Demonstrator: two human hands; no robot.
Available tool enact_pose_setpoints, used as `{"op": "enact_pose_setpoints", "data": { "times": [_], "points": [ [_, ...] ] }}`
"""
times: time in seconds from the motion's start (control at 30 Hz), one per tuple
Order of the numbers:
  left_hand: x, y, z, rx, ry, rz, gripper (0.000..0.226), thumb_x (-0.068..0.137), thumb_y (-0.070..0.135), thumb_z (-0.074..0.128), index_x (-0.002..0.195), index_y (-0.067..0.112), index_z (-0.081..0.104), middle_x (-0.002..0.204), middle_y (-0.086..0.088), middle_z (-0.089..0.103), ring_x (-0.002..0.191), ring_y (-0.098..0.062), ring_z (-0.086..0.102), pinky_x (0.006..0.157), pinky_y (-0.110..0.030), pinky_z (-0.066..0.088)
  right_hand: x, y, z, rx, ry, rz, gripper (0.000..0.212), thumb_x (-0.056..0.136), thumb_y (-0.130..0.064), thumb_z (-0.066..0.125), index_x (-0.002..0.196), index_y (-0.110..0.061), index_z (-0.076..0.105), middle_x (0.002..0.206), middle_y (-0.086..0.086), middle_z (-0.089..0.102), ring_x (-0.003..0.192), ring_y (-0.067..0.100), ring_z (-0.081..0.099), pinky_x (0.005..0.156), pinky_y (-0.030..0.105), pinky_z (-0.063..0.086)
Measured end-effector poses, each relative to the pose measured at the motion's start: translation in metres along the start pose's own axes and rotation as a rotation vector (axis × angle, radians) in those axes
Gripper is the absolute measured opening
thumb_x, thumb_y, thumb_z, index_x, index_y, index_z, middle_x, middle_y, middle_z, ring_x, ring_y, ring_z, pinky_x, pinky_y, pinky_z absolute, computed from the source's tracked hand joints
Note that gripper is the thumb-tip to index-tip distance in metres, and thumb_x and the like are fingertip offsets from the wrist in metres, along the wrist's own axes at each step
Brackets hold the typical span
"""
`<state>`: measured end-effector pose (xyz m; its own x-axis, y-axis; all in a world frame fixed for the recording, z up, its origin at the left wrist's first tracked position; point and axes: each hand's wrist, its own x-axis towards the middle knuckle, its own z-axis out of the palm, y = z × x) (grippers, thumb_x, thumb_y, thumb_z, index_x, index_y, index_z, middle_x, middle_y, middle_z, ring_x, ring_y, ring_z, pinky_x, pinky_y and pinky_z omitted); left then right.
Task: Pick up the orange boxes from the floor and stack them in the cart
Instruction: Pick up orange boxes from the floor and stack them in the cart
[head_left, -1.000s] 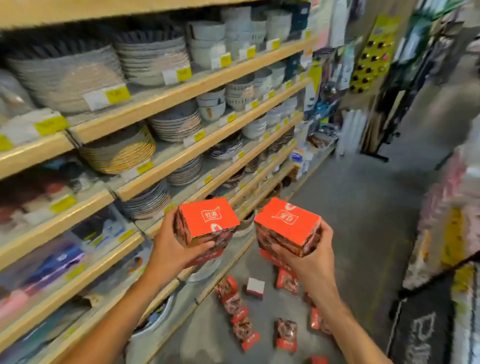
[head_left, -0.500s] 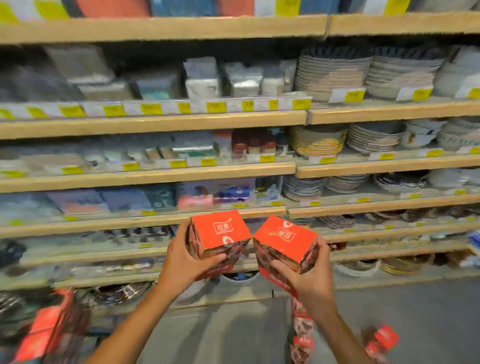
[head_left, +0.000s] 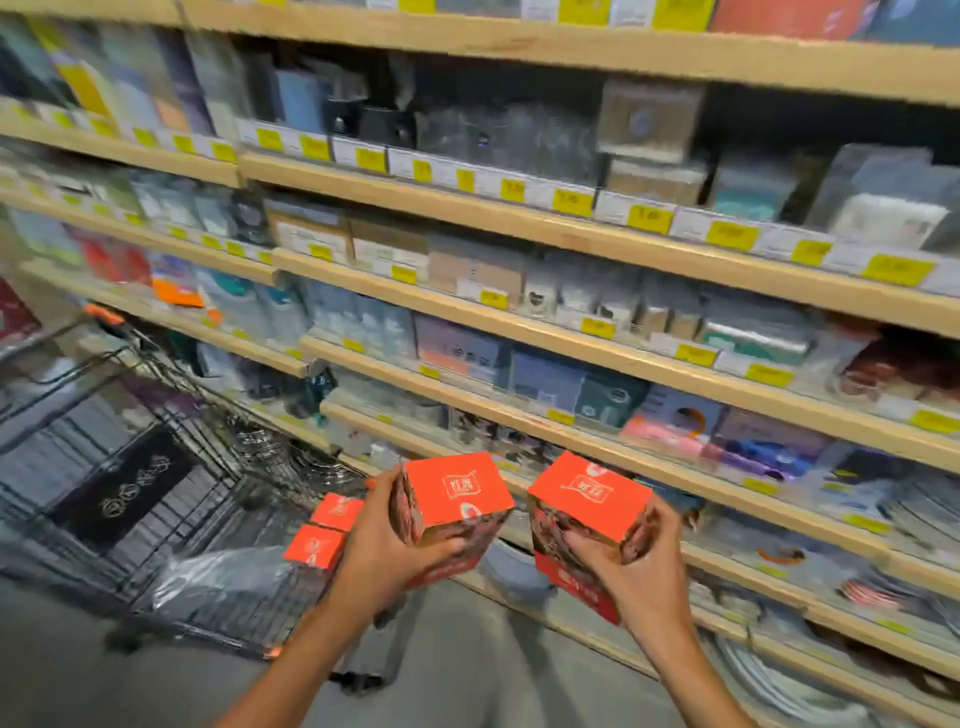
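Long wooden store shelves (head_left: 597, 234), packed with boxed goods and yellow price tags, fill the backdrop, and below and left of them sits the black wire shopping cart (head_left: 171, 483), the landmark here. Two orange cardboard boxes (head_left: 324, 530) are already inside the cart at its right end, one just behind the other. Right of the cart, up in the air, the left hand (head_left: 387, 551) is wrapped around an orange box with a printed lower band (head_left: 454, 501), thumb across its front. Further right, the right hand (head_left: 636, 571) clasps a matching orange carton (head_left: 589, 514), held tilted. The carry looks nearly over; best bet is to lower one box at a time, square its edges to those in the cart, then let go.
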<state>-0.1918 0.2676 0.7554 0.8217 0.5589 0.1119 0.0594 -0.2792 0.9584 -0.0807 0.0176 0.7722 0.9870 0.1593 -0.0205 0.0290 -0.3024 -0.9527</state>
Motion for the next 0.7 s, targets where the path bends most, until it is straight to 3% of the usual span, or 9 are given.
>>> {"op": "enact_pose_setpoints", "data": {
  "times": [0.07,0.2,0.33,0.53,0.6,0.7],
  "points": [
    [-0.001,-0.018,-0.031,0.019,0.066,-0.025,0.088,0.051,0.013,0.099,0.117,0.037,0.047,0.109,0.018,0.065,0.103,0.016,0.059,0.084,-0.004,0.044,0.002,-0.009,0.036,0.01,-0.072,-0.005,0.094,0.061,-0.027,0.096,0.133,-0.028,0.036,0.112,-0.014,0.054,0.096,-0.013,0.049,0.075,0.011,0.037],
    [-0.011,-0.044,-0.084,0.012,0.173,-0.111,0.097,0.053,0.034,0.099,0.134,0.027,0.046,0.126,0.012,0.062,0.118,0.0,0.058,0.099,-0.02,0.048,0.006,-0.019,0.094,0.007,-0.222,-0.033,0.087,0.065,-0.022,0.095,0.129,-0.029,0.036,0.11,-0.021,0.055,0.096,-0.011,0.054,0.074,0.01,0.04],
    [-0.016,-0.058,-0.116,0.024,0.317,-0.183,0.09,0.056,0.016,0.096,0.13,0.018,0.046,0.121,0.008,0.063,0.109,0.008,0.061,0.09,-0.007,0.045,0.018,-0.026,0.145,0.001,-0.39,-0.07,0.085,0.062,-0.027,0.095,0.125,-0.031,0.038,0.112,-0.013,0.061,0.098,-0.004,0.059,0.075,0.015,0.043],
    [-0.006,-0.071,-0.147,0.096,0.497,-0.241,0.089,0.053,0.019,0.098,0.126,0.024,0.046,0.115,0.017,0.062,0.103,0.018,0.057,0.083,0.001,0.039,0.05,-0.026,0.216,-0.013,-0.604,-0.176,0.073,0.062,-0.043,0.094,0.115,-0.049,0.044,0.112,-0.01,0.066,0.102,0.008,0.065,0.085,0.035,0.052],
    [-0.001,-0.074,-0.154,0.122,0.548,-0.269,0.088,0.054,0.016,0.098,0.124,0.025,0.047,0.113,0.017,0.063,0.102,0.017,0.058,0.083,0.001,0.04,0.063,-0.026,0.24,-0.014,-0.646,-0.201,0.076,0.061,-0.045,0.095,0.114,-0.054,0.042,0.113,-0.011,0.064,0.103,0.008,0.064,0.087,0.035,0.051],
    [0.01,-0.079,-0.165,0.15,0.612,-0.314,0.088,0.053,0.018,0.099,0.126,0.024,0.049,0.112,0.013,0.067,0.105,0.006,0.063,0.086,-0.006,0.045,0.087,-0.024,0.278,-0.023,-0.714,-0.219,0.081,0.055,-0.044,0.096,0.116,-0.047,0.043,0.114,-0.006,0.065,0.103,0.011,0.066,0.09,0.041,0.054]
  ]
}}
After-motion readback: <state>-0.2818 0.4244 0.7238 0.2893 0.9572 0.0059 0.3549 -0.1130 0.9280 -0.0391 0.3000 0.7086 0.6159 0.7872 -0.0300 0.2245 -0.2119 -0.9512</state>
